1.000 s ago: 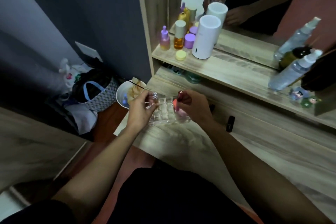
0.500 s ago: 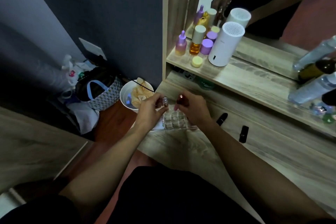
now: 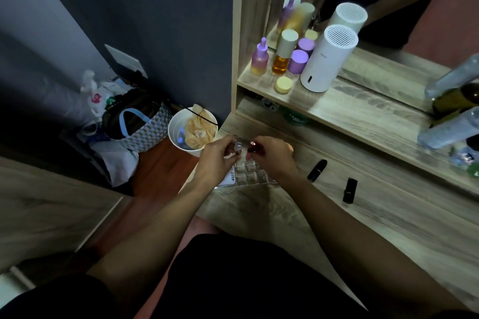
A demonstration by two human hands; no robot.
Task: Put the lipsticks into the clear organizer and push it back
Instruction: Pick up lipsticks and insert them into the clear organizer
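Both hands moved closer together, frame middle. Left hand (image 3: 216, 160) pinches silver lipstick (image 3: 237, 148), right hand (image 3: 272, 156) pinches red lipstick (image 3: 252, 147), over clear organizer (image 3: 246, 173).

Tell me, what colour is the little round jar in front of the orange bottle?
Pale yellow jar, seen clearly in the head view.
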